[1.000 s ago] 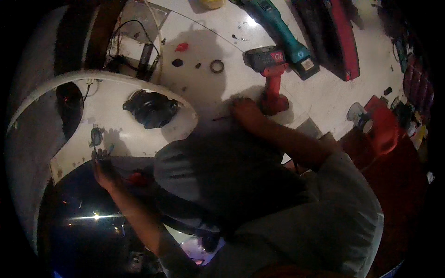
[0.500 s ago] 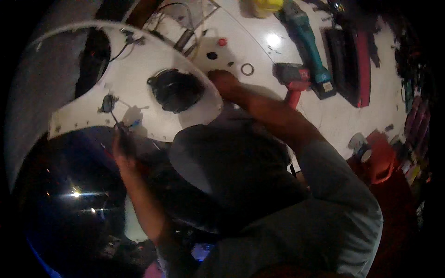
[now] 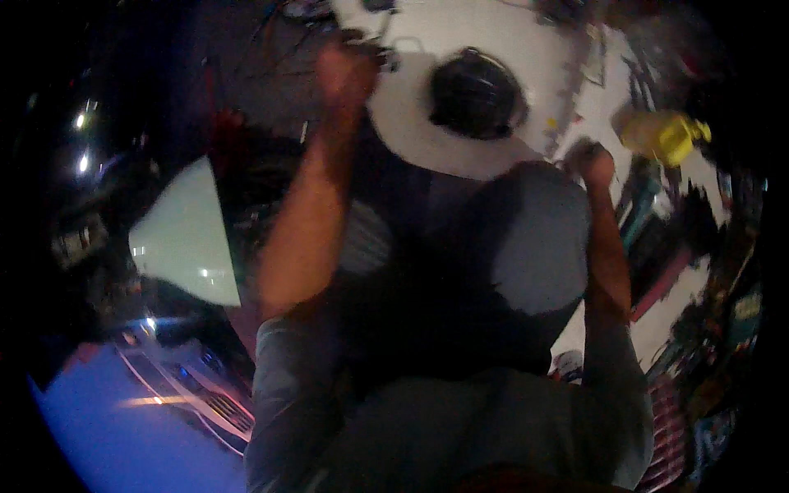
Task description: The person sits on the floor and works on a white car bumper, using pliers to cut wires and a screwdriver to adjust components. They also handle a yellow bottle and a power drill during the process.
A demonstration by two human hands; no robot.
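A white curved panel (image 3: 411, 107) lies in front of my knees, with a black round part (image 3: 475, 94) set in it. At the panel's left edge my left hand (image 3: 349, 78) is closed beside a dark fitting with a thin wire (image 3: 385, 51); what its fingers hold is blurred. My right hand (image 3: 596, 167) is curled at the right, just past the panel's edge. Its fingers look wrapped inward, and shadow hides anything in them.
A yellow container (image 3: 657, 138) stands at the right. Below it lie a teal tool (image 3: 637, 205) and a red-edged dark object (image 3: 662, 283). On the left are a pale, rounded panel (image 3: 189, 234) and blue car bodywork (image 3: 123, 419).
The view has swung, so the panel appears further right and turned. My right hand has moved away from beside the round part to the right. My left hand is still at the panel's edge.
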